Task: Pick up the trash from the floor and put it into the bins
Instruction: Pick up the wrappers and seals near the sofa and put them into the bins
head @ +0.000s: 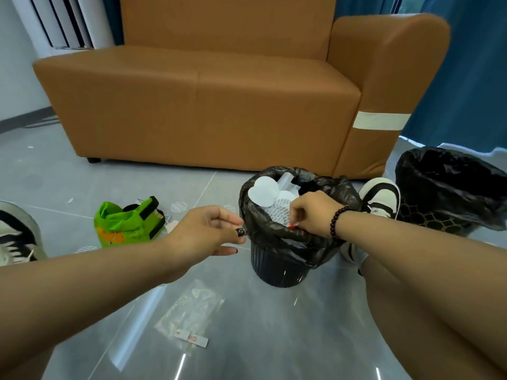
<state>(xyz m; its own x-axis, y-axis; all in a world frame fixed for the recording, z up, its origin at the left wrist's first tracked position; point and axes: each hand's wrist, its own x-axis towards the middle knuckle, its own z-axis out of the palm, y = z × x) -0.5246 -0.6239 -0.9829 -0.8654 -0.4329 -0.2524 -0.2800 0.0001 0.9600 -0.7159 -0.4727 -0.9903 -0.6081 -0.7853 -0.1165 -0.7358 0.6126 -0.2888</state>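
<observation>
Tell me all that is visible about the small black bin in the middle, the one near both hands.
The small black bin stands upright on the grey floor, in front of the brown sofa. Its ribbed wall looks like plastic. A crumpled black bag lines it and folds over the rim. Inside lie white round papers, some printed, filling it nearly to the rim. The right hand rests at the rim, over the contents; the left hand is at the bag's left edge. A shoe is beside it.
</observation>
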